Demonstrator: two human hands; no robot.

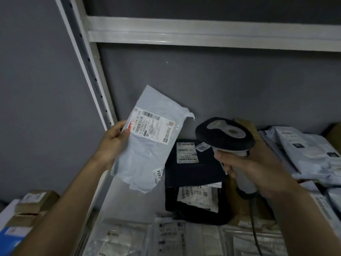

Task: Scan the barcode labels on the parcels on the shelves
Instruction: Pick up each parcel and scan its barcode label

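From the head camera, the left hand (114, 140) pinches a pale grey poly mailer (147, 143) by its left edge, thumb curled over the front beside the shipping label (154, 126), holding it up above the shelf (118, 193) near the left upright (96, 84) – its long axis runs tilted, top leaning right. The right hand (252, 167) has its fingers wrapped round the grip of a corded barcode scanner (224, 133), which sits just right of the mailer and apart from it. The scanner's head points left toward the parcel, but the label's barcode strip lies up and to the left of it – so, by my reading, the next move needs the scanner swung toward that upper part of the label. Below lie a black mailer (191, 169) and further parcels toward the shelf's right end
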